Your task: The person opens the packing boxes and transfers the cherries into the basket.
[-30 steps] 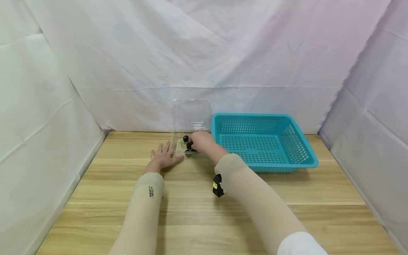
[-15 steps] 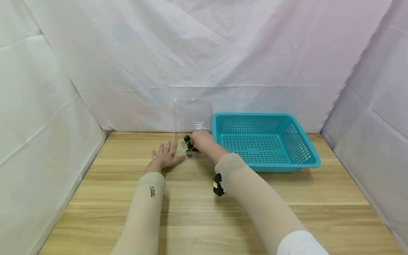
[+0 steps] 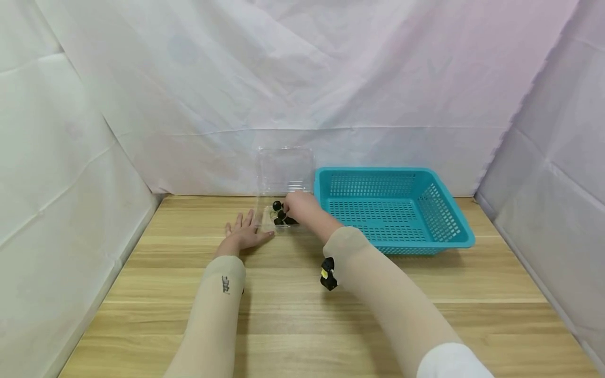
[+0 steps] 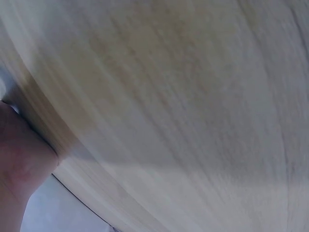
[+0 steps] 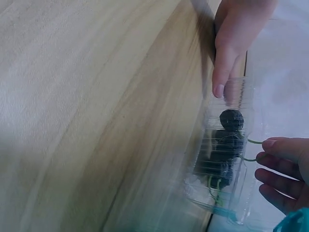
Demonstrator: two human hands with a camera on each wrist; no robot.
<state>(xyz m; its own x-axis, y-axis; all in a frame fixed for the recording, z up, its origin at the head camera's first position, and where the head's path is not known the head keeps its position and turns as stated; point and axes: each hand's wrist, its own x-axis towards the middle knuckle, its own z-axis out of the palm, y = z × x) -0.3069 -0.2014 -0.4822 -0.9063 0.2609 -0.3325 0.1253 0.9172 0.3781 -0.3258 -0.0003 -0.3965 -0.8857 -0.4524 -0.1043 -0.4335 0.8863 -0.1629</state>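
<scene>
Several dark round cherries [image 5: 231, 119] with green stems lie in a clear plastic clamshell box [image 3: 285, 165], its lid raised at the back. My right hand [image 3: 302, 207] reaches into the box from the right. In the right wrist view, the thumb and forefinger of that right hand [image 5: 289, 164] pinch a thin green stem [image 5: 254, 141]; the cherries there are partly blurred behind the clear wall. My left hand [image 3: 243, 232] rests flat on the table with fingers spread, its thumb beside the box's front left corner. Only the heel of that left hand [image 4: 24, 159] shows in the left wrist view.
A turquoise plastic basket [image 3: 465, 239] stands right of the box, close against it. The wooden table [image 3: 283, 315] runs to white cloth [image 3: 212, 94] at the back and both sides. A black device [image 3: 328, 274] hangs at my right wrist.
My right hand has shifted slightly to the right over the box, and its forearm with it. The cherries under it have moved a little. My left hand stays in place.
</scene>
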